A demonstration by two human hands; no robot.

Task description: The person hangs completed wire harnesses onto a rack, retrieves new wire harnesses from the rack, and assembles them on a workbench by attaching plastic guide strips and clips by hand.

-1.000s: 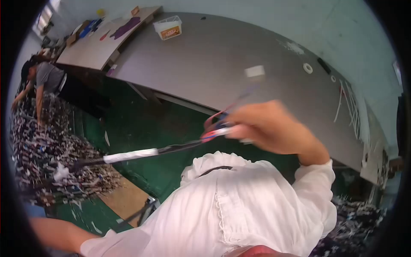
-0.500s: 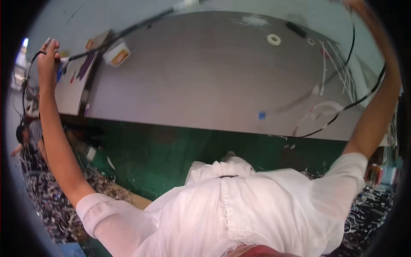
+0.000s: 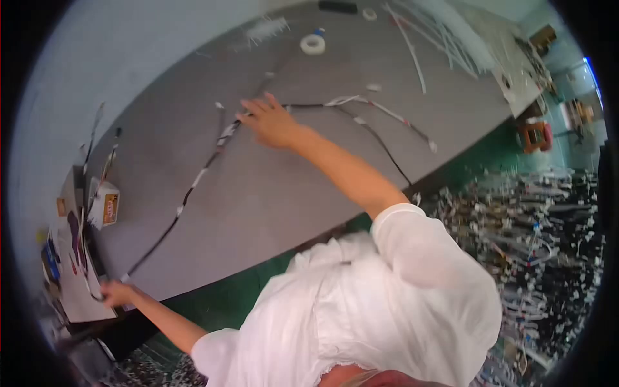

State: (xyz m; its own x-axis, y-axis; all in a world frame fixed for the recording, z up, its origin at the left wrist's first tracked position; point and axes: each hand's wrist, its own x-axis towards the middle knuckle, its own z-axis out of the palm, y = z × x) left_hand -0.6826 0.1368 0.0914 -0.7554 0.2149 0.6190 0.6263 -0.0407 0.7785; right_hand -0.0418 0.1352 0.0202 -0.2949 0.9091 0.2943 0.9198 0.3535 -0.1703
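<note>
Wire harness: stretched across the grey table, between both hands and beyond.
Left hand: closed round it by the near left corner.
Right hand: spread wide over it; whether touching, I couldn't tell.
Far side: a white tape roll lay flat.

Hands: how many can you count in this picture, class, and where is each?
2. The left hand grips the cable at lower left; the right hand is spread over it, near upper middle. No others show; some could be hidden.
</note>
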